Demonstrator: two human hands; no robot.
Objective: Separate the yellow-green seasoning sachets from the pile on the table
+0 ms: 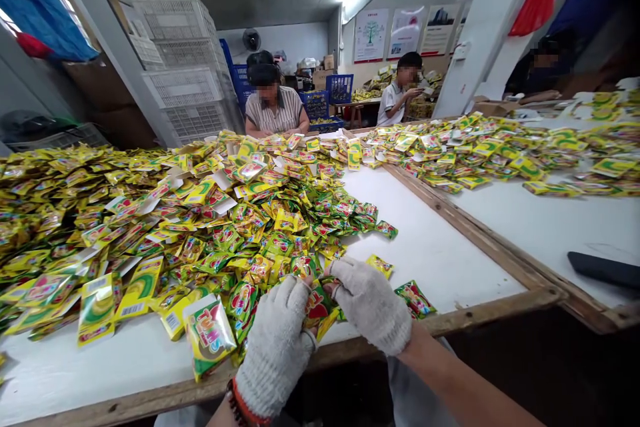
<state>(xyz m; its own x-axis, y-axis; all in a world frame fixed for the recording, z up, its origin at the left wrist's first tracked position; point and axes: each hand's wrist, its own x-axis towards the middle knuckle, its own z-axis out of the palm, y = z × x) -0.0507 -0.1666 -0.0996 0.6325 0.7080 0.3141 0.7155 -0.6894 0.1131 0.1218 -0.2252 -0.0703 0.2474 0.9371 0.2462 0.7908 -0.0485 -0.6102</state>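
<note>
My left hand [277, 340] and my right hand [370, 303] both wear grey knit gloves and meet at the near edge of a white table [440, 253]. Between them they pinch a small bunch of green and red candy sachets [316, 310]. A huge heap of yellow and green sachets [200, 213] covers the table's left and middle. A flat yellow carton [207, 333] printed with letters lies just left of my left hand. Loose sachets [415, 298] lie right of my right hand.
A wooden rim [480, 230] separates this table from a second white table [550, 220] on the right, which carries more sachets and a dark phone [605, 269]. A person in a striped shirt [274, 107] sits across. Another person [400, 97] sits farther back. White crates [180, 67] are stacked behind.
</note>
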